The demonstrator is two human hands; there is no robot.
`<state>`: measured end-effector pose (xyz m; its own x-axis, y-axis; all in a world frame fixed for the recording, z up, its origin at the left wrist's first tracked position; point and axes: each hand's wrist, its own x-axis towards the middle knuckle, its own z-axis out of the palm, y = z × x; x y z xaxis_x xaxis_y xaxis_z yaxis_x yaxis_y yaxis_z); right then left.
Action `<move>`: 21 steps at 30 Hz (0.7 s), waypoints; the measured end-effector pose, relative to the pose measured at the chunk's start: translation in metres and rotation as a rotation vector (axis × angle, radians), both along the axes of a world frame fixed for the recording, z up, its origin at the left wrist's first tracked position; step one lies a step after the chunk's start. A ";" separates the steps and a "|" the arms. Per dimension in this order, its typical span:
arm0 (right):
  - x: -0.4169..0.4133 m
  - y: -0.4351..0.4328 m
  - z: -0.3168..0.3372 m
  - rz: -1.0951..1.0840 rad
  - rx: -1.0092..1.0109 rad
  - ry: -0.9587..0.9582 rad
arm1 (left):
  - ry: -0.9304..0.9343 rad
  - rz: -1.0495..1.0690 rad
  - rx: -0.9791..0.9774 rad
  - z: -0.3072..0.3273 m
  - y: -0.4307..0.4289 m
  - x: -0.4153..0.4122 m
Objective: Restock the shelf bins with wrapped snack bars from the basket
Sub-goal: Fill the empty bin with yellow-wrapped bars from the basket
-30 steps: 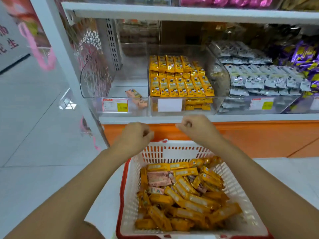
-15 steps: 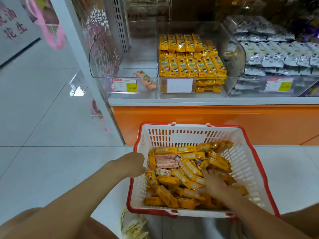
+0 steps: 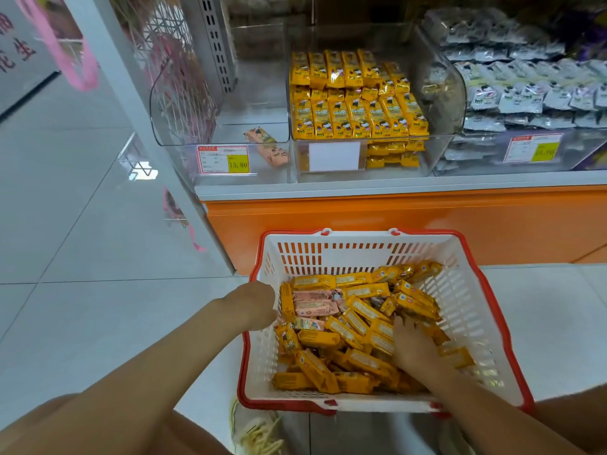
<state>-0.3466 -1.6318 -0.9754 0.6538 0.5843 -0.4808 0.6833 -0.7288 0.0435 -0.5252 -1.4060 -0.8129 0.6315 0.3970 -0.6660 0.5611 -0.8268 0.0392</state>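
One white basket (image 3: 348, 254) with a red rim sits on the floor (image 3: 98, 257), right up against the shelf's (image 3: 394, 185) orange base. It's loaded with yellow snack bars (image 3: 331, 338), way too many to count, plus three pink bars (image 3: 315, 307) bunched near its left side. The left hand (image 3: 259, 307) is at the basket's left rim, but its fingers dip out of sight, so no telling whether they hold anything. The right hand (image 3: 414, 348) lies on the yellow pile, fingers (image 3: 402, 325) stretched fairly flat, wrapped around nothing.

Three clear bins line the shelf's front edge. The left bin (image 3: 184, 133) has exactly one pink bar (image 3: 266, 147), at its front right corner. The middle bin (image 3: 440, 103) is stacked with yellow bars (image 3: 354, 119), and the right bin (image 3: 476, 162) has grey packs (image 3: 519, 103).
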 end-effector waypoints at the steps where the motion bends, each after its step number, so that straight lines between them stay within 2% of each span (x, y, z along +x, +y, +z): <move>1: 0.003 -0.003 0.000 -0.054 0.025 0.057 | -0.001 -0.001 0.001 -0.001 0.000 0.001; 5: 0.015 0.009 0.029 -0.281 0.219 0.287 | 0.018 0.024 -0.019 -0.001 0.006 0.006; 7: 0.020 0.023 0.054 -0.384 0.334 0.494 | 0.004 0.058 -0.047 0.001 0.010 0.009; 8: 0.021 0.030 0.070 -0.457 0.403 0.665 | -0.028 0.078 -0.076 0.002 0.012 0.011; 10: 0.019 0.041 0.099 -0.627 0.558 1.137 | -0.175 0.163 -0.174 0.007 0.014 0.017; 12: 0.017 0.045 0.118 -0.707 0.702 1.504 | -0.371 0.305 -0.375 0.015 0.013 0.024; 15: 0.010 0.049 0.135 -0.683 0.784 1.879 | -0.569 0.462 -0.720 0.029 0.007 0.030; 17: 0.004 0.050 0.141 -0.634 0.768 2.061 | -0.649 0.512 -0.866 0.034 0.004 0.032; 19: -0.003 0.051 0.148 -0.524 0.757 2.189 | -0.688 0.540 -0.992 0.039 0.002 0.034; 21: -0.009 0.053 0.153 -0.481 0.772 2.229 | -0.692 0.539 -1.073 0.044 0.000 0.036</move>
